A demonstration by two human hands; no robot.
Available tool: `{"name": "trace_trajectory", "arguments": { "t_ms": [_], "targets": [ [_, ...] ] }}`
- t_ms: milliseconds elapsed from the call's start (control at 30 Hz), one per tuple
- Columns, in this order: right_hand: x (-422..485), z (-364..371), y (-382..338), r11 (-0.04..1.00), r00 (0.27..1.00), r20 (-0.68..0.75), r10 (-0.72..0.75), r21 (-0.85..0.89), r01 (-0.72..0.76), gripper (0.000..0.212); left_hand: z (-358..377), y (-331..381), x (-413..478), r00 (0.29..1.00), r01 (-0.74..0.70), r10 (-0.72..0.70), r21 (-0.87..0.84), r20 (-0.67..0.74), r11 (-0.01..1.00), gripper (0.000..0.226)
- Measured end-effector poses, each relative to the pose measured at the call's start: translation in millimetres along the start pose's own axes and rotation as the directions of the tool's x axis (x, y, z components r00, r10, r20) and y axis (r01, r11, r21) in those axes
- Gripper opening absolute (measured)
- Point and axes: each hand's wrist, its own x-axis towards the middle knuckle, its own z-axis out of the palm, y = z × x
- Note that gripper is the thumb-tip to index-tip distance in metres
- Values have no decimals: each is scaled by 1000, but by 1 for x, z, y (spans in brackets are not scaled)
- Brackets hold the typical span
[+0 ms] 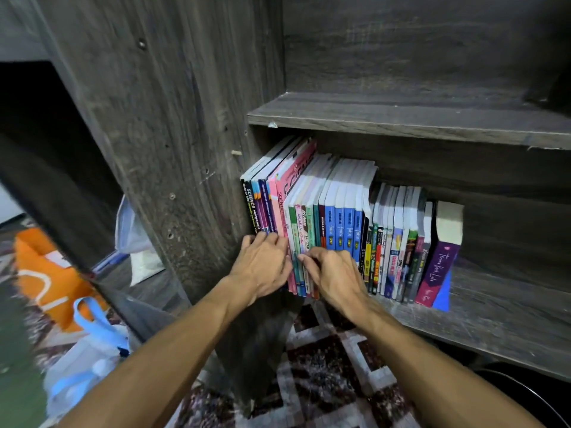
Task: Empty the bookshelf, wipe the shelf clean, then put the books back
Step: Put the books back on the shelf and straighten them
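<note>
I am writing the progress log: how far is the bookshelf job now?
Nothing looks done yet: the books stand in a row on the shelf. In hand: left hand and right hand work at their lower spines. Left, apparently: emptying, wiping, reshelving.

Left of the blue books (pixel 343 228), my right hand (pixel 335 274) curls its fingers on the green books (pixel 310 230); further left, my left hand (pixel 262 267) lies on the pink books (pixel 279 208).

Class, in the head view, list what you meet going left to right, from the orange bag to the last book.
Orange bag, wooden side panel, dark science books, pink books, green and pink workbooks, blue books, slim mixed books, purple book.
</note>
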Motion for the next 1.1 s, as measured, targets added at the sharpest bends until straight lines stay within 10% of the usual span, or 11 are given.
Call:
{"name": "trace_trajectory", "arguments": {
  "t_ms": [100,167,267,333,400,567,1100],
  "targets": [
    [2,-13,-6,972,986,-83,-148,-195,130,26,-1,10,-14,940,220,-315,-475,-129,852,30],
    [7,-24,-17,924,954,-157,-255,-329,193,32,-10,22,-17,797,465,-593,-746,118,476,53],
    [18,-38,-35,931,971,-144,-191,-339,133,66,-10,25,-14,712,544,-459,-831,532,-120,108],
    [21,-39,-41,854,974,-49,-221,-492,169,83,-15,17,-8,762,488,-314,-821,566,-296,113],
    [22,-39,-30,737,950,-9,-312,-634,236,67,-26,16,0,818,431,-227,-825,528,-364,97],
    [31,-35,-18,599,930,3,-369,-764,240,113,-29,27,29,829,340,-248,-804,501,-488,94],
    [25,-32,2,489,900,1,-436,-839,238,104,-27,35,26,879,351,-59,-725,474,-593,96]
  ]
}}
